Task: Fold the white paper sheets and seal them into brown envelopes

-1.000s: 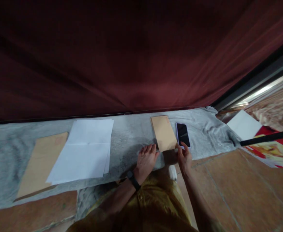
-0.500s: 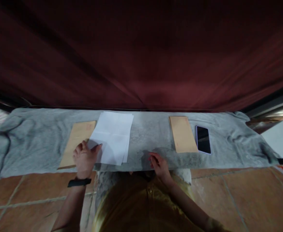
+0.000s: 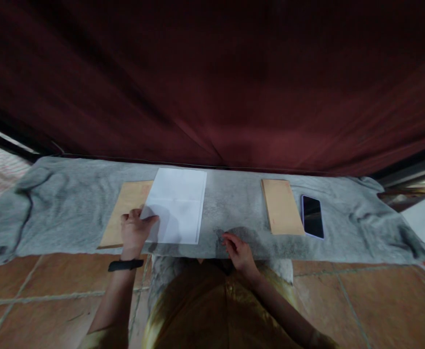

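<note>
The white sheets of paper (image 3: 179, 203) lie flat on the grey cloth (image 3: 70, 203), stacked with their edges closely squared so they read almost as a single sheet. The stack stands lengthwise away from the person, its far edge close to the foot of the dark red curtain. A faint crease crosses it about halfway up. Its near left corner sits under the thumb of the left hand (image 3: 135, 230), which casts a shadow on the paper.

The brown envelope (image 3: 125, 215) lies flat just left of the stack, long and narrow, slanted slightly. The paper overlaps its right edge, and the fingers rest on its near end.
</note>
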The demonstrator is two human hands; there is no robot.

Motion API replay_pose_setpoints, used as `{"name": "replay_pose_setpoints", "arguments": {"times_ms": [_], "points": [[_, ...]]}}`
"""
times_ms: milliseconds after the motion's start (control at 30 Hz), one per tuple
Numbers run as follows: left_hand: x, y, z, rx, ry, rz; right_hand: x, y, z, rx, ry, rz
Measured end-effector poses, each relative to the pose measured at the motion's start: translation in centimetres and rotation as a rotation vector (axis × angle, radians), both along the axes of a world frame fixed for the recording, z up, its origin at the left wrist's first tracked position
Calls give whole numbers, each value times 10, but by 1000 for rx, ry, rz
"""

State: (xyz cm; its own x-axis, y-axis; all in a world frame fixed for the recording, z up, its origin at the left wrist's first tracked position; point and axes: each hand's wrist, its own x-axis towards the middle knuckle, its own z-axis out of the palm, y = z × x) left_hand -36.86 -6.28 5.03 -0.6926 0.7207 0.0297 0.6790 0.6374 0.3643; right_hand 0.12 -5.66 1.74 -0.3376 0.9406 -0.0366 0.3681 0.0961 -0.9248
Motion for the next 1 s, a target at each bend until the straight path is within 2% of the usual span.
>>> {"name": "replay_pose_setpoints", "arguments": {"times_ms": [100,233,300,433,600,700,767,933,1000], "points": [[0,-1,7,45,-88,48,-1,1,1,2,-10,9],[4,-2,25,93,-206,99,0,2,1,-27,15,7],[9,-2,34,188,-325,170,0,2,1,-62,48,5],[23,-1,47,452,-686,320,0,3,4,-191,160,-48],[51,-6,57,481,-906,286,2,11,13,-379,364,-219],[64,-6,66,490,-1086,335,8,16,18,-442,413,-292],[70,-4,76,482,-1180,336,11,19,20,-479,442,-326],[79,8,108,417,-1321,178,17,28,28,-518,505,-394],[86,15,117,406,-1358,147,20,32,32,-526,526,-401]]}}
